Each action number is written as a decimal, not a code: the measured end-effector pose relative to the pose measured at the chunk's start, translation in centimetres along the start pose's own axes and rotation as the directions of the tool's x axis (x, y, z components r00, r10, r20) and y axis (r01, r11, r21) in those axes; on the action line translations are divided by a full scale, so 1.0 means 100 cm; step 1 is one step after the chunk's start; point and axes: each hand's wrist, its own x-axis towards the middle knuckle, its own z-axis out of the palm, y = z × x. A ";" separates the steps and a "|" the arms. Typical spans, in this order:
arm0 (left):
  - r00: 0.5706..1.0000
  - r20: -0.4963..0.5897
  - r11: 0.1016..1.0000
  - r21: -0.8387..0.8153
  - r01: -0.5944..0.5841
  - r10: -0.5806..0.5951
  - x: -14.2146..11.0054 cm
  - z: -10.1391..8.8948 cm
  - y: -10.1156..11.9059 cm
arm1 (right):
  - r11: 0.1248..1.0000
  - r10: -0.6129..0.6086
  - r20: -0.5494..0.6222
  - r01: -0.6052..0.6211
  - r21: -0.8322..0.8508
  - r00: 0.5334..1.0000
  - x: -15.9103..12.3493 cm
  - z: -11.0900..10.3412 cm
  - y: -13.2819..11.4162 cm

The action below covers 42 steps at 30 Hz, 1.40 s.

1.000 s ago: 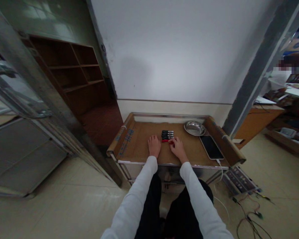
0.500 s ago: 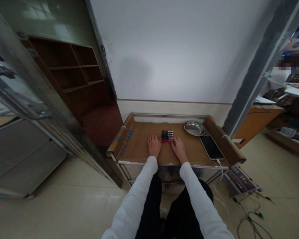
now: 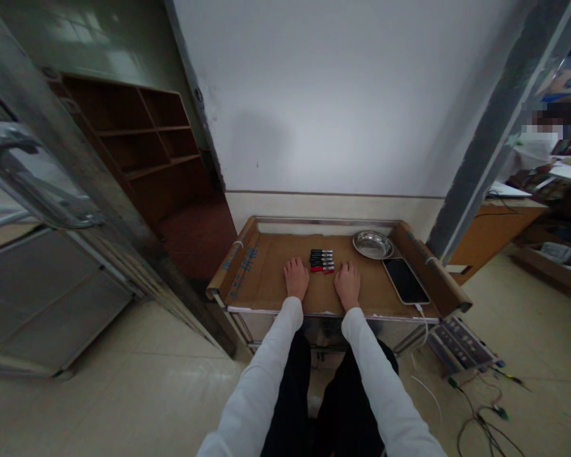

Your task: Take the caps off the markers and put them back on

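Note:
Several black markers (image 3: 321, 257) lie stacked side by side in a neat row on the brown cardboard (image 3: 266, 292) that covers the cart top. A red marker (image 3: 322, 270) lies along the near side of that row. My left hand (image 3: 296, 279) rests flat on the cardboard to the left of the markers, fingers stretched out and holding nothing. To the right of the markers, my right hand (image 3: 347, 284) lies flat on the cardboard, with nothing in it. Neither hand touches the markers.
A round metal dish (image 3: 373, 245) stands at the back right of the cart. Nearer lies a phone (image 3: 406, 281) with a white cable. A white wall rises behind. On the floor at right are an electronic panel (image 3: 464, 346) and wires. A person sits far right.
My right hand has let go of the red marker's right end and moved right, settling flat on the cardboard. My left hand stays in place. The view has shifted slightly.

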 end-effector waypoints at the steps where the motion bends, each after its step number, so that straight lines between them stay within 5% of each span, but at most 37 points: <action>1: 1.000 -0.002 1.000 0.000 0.001 -0.001 0.000 0.000 0.000 | 1.000 -0.001 0.004 0.001 -0.002 1.000 0.000 0.000 0.000; 27: 0.999 -0.039 0.995 -0.093 0.025 -0.029 -0.002 -0.003 0.004 | 0.995 -0.098 -0.006 0.098 0.006 0.995 -0.005 -0.006 0.003; 31: 0.986 -0.067 0.975 -0.155 -0.161 0.152 -0.002 0.000 0.005 | 0.995 -0.100 0.011 0.100 -0.029 0.995 -0.005 -0.010 0.000; 35: 0.925 -0.031 0.894 -0.249 -0.373 0.378 0.000 0.003 0.004 | 0.990 -0.126 0.043 0.128 -0.055 0.991 -0.004 -0.018 -0.005; 42: 0.916 0.037 0.883 -0.284 -0.373 0.399 0.001 0.000 0.003 | 0.954 -0.299 0.093 0.300 0.003 0.950 -0.004 -0.023 -0.008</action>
